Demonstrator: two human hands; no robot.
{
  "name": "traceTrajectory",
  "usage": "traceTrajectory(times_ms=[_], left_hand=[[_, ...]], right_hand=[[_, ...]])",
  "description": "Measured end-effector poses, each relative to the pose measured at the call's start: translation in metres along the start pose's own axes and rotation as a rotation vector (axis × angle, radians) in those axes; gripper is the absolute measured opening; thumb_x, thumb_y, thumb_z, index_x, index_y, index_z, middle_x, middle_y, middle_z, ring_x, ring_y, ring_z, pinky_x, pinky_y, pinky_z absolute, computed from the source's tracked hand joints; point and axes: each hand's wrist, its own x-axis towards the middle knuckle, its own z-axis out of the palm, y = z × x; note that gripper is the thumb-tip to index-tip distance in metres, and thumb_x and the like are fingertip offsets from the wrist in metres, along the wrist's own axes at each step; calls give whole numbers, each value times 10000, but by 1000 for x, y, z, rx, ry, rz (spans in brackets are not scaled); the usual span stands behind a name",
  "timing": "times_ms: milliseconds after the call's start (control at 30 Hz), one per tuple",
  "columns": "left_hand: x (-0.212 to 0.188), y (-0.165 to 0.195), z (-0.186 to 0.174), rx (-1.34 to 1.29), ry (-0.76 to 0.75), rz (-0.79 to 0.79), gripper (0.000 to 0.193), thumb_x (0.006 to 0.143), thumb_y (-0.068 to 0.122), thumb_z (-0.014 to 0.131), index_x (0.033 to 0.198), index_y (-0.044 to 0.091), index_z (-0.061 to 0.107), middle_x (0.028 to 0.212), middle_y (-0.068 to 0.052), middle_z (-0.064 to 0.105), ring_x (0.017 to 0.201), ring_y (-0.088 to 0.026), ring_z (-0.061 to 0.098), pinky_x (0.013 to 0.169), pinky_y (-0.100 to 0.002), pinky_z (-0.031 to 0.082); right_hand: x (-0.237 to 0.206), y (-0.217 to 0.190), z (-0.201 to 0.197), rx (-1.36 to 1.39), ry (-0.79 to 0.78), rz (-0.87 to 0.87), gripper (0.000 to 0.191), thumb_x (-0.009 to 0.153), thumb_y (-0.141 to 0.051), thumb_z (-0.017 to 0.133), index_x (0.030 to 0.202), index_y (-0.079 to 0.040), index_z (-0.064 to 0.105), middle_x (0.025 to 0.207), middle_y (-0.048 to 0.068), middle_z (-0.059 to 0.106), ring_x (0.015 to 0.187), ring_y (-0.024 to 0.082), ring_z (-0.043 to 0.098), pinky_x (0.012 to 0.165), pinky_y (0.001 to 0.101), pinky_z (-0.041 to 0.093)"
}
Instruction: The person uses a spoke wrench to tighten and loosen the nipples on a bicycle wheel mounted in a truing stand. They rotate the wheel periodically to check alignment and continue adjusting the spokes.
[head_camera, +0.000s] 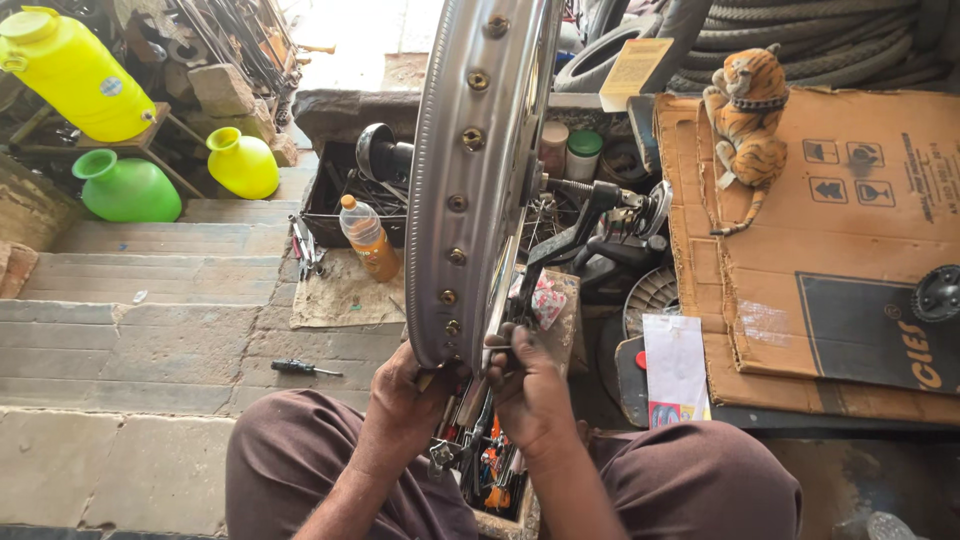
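Yellow jug (75, 72) and green pot (125, 187) sit far left, a screwdriver (305, 368) on the stone floor. In the middle, the left hand (405, 395) grips the bottom of the upright wheel rim (470, 180); right hand (530, 385) pinches a spoke just beside it. Toy tiger (747, 110) rests on cardboard (860, 240), right.

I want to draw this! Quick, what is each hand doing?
Left hand: closed on the wheel rim.
Right hand: closed at the rim's inner side; what it holds cannot be told.
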Motion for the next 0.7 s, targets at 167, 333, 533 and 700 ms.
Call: traceTrajectory(times_ms=[167, 333, 533, 700], left_hand=[[-1, -8, -1, 153, 28, 85, 127, 882, 61, 717, 1008, 47, 711, 879, -72, 756, 792, -157, 747, 706, -319, 593], [1, -12, 2, 10, -29, 2, 71, 925, 43, 658, 982, 53, 700, 862, -65, 754, 750, -122, 752, 630, -289, 625], [1, -11, 2, -7, -7, 52, 66, 917, 30, 687, 983, 32, 687, 835, -69, 754, 738, -134, 736, 639, -298, 604], [-3, -18, -1, 86, -2, 131, 76, 914, 52, 698, 990, 48, 693, 883, -76, 733, 770, -132, 740, 661, -295, 617]], right_hand=[[-27, 5, -3, -608, -28, -594, 147, 1038, -176, 578, 1066, -59, 663, 885, 105, 723, 731, 147, 688, 656, 289, 590], [-18, 12, -6, -517, -276, -650, 87, 1022, -133, 659, 1060, -55, 646, 1004, 102, 713, 888, 146, 705, 748, 287, 614], [5, 8, -10, 43, 31, -107, 72, 982, -159, 638, 1024, -105, 662, 840, 83, 693, 690, 167, 670, 604, 305, 574], [-32, 6, -3, -836, -185, -813, 117, 1061, -178, 608, 1084, -71, 651, 843, 67, 697, 735, 141, 686, 670, 281, 570]])
